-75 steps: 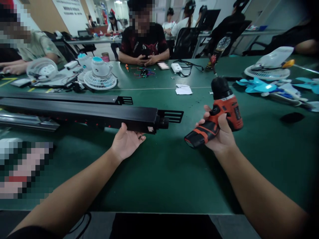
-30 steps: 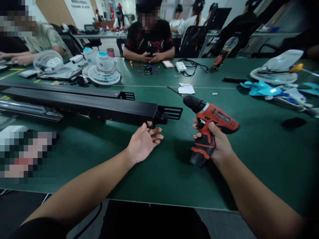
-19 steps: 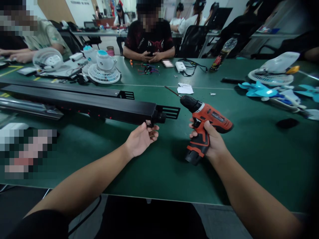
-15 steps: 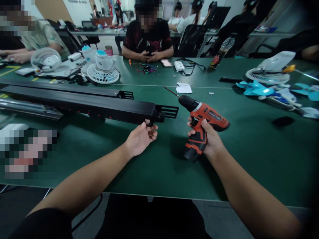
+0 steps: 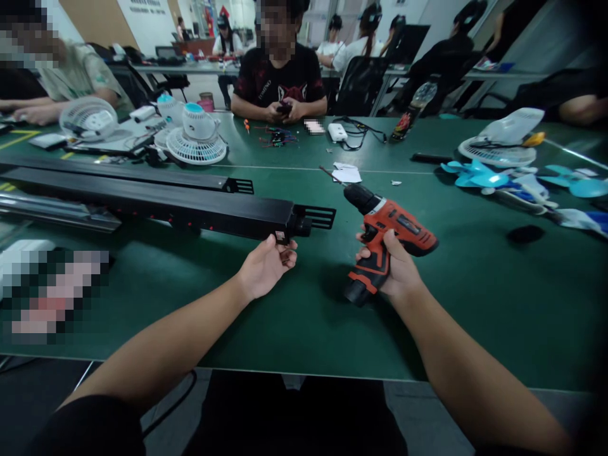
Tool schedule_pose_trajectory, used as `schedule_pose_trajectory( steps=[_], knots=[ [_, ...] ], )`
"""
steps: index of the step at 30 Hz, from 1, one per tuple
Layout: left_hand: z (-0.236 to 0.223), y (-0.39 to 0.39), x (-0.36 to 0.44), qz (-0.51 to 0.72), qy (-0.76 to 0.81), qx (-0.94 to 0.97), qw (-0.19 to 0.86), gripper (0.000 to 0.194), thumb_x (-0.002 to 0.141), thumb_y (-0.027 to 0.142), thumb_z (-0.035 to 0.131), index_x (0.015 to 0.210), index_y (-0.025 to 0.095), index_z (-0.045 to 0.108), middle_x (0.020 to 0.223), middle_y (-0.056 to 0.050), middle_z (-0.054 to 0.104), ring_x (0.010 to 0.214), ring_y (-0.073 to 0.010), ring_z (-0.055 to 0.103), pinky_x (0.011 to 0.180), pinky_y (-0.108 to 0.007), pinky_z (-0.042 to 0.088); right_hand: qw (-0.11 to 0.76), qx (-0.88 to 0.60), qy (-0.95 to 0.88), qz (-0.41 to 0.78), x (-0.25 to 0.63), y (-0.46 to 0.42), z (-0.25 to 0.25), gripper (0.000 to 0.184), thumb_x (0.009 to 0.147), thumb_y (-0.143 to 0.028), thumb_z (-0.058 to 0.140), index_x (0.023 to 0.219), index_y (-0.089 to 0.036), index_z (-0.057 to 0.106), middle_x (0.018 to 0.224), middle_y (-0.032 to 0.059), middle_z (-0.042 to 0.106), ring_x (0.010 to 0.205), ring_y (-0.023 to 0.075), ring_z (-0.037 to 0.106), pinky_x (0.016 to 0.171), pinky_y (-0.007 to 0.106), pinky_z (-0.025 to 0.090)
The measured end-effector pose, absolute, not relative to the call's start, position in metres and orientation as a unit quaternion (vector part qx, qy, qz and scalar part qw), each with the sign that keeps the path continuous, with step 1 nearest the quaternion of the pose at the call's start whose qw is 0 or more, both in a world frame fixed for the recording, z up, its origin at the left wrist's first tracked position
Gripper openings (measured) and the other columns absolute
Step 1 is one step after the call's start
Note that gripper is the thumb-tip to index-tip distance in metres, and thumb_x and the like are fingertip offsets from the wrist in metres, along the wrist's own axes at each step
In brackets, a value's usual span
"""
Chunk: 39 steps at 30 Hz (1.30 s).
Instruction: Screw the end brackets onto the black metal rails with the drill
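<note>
My right hand (image 5: 401, 266) is wrapped round the handle of an orange and black cordless drill (image 5: 403, 225). A long thin bit (image 5: 331, 175) in its chuck points away and to the left, its tip near a scrap of white paper (image 5: 346, 173). My left hand (image 5: 266, 269) grips the lower near corner of a long black rectangular beam (image 5: 228, 210), thumb against the side by a small label, fingers curled underneath. A slotted black bracket (image 5: 318, 216) sticks out of that end, apart from the drill.
Behind the beam lies a second black beam (image 5: 190, 175); clear plastic strips (image 5: 57, 209) lie in front. White fans (image 5: 197, 149) stand at the back left, blue fan blades (image 5: 479, 174) on the right. A bottle (image 5: 413, 114) and a cabled adapter (image 5: 337, 132) sit before a seated person (image 5: 285, 82).
The drill has tilted slightly, its battery base shifting a little left. My left hand stays at the beam's end. The view has shifted slightly.
</note>
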<state>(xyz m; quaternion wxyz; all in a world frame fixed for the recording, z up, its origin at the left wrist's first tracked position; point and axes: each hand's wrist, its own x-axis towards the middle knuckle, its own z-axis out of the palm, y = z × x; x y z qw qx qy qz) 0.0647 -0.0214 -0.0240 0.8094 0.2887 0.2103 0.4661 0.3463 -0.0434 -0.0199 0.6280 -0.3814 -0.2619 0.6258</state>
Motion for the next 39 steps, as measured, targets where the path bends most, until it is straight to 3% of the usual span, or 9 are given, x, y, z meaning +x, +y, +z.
schedule_pose_trajectory(
  steps=[4, 7, 13, 21, 26, 33, 39],
  knots=[
    [-0.024, -0.015, 0.060, 0.476, 0.217, 0.295, 0.800, 0.046, 0.070, 0.058, 0.093, 0.088, 0.019, 0.075, 0.095, -0.005, 0.073, 0.084, -0.0186, 0.069, 0.077, -0.030, 0.052, 0.617, -0.387, -0.268, 0.630, 0.349, -0.045, -0.022, 0.060, 0.067, -0.072, 0.089, 0.100, -0.024, 0.073, 0.085, 0.0009, 0.079, 0.051, 0.0152, 0.067, 0.046, 0.029, 0.061],
    [-0.025, -0.011, 0.057, 0.486, 0.213, 0.290, 0.796, 0.047, 0.068, 0.058, 0.094, 0.088, 0.019, 0.076, 0.090, -0.004, 0.072, 0.093, -0.0215, 0.071, 0.078, -0.030, 0.052, 0.626, -0.375, -0.269, 0.628, 0.349, -0.046, -0.019, 0.056, 0.069, -0.068, 0.088, 0.101, -0.025, 0.073, 0.084, -0.0003, 0.079, 0.050, 0.0129, 0.065, 0.048, 0.027, 0.061],
    [-0.026, -0.007, 0.055, 0.486, 0.187, 0.295, 0.801, 0.049, 0.069, 0.056, 0.094, 0.096, 0.018, 0.078, 0.100, -0.007, 0.076, 0.103, -0.0253, 0.071, 0.080, -0.031, 0.053, 0.637, -0.362, -0.300, 0.611, 0.350, -0.048, -0.013, 0.052, 0.067, -0.062, 0.090, 0.098, -0.024, 0.073, 0.081, -0.0001, 0.079, 0.048, 0.0120, 0.063, 0.051, 0.027, 0.062],
    [-0.027, -0.004, 0.054, 0.472, 0.179, 0.300, 0.810, 0.048, 0.070, 0.056, 0.094, 0.096, 0.019, 0.078, 0.101, -0.008, 0.076, 0.104, -0.0265, 0.072, 0.081, -0.032, 0.052, 0.632, -0.372, -0.348, 0.584, 0.355, -0.051, -0.011, 0.048, 0.070, -0.065, 0.088, 0.089, -0.022, 0.075, 0.064, 0.0001, 0.072, 0.048, 0.0171, 0.065, 0.045, 0.029, 0.058],
    [-0.026, -0.005, 0.054, 0.465, 0.187, 0.304, 0.810, 0.054, 0.069, 0.058, 0.093, 0.102, 0.019, 0.079, 0.102, -0.008, 0.076, 0.101, -0.0254, 0.071, 0.082, -0.032, 0.053, 0.644, -0.373, -0.328, 0.582, 0.354, -0.051, -0.008, 0.044, 0.069, -0.059, 0.089, 0.090, -0.022, 0.075, 0.068, 0.0003, 0.074, 0.045, 0.0151, 0.062, 0.047, 0.030, 0.058],
    [-0.028, -0.005, 0.053, 0.462, 0.189, 0.309, 0.809, 0.054, 0.069, 0.062, 0.092, 0.100, 0.019, 0.078, 0.095, -0.008, 0.075, 0.094, -0.0243, 0.071, 0.080, -0.033, 0.053, 0.657, -0.354, -0.313, 0.587, 0.354, -0.051, -0.008, 0.037, 0.074, -0.055, 0.085, 0.087, -0.026, 0.067, 0.079, -0.0014, 0.076, 0.046, 0.0107, 0.057, 0.052, 0.030, 0.061],
    [-0.028, -0.005, 0.053, 0.459, 0.183, 0.313, 0.811, 0.048, 0.072, 0.062, 0.090, 0.090, 0.020, 0.077, 0.092, -0.006, 0.074, 0.094, -0.0235, 0.070, 0.081, -0.033, 0.053, 0.656, -0.359, -0.291, 0.596, 0.352, -0.051, -0.005, 0.039, 0.070, -0.052, 0.088, 0.086, -0.024, 0.068, 0.076, -0.0010, 0.076, 0.044, 0.0094, 0.053, 0.050, 0.029, 0.059]
  ],
)
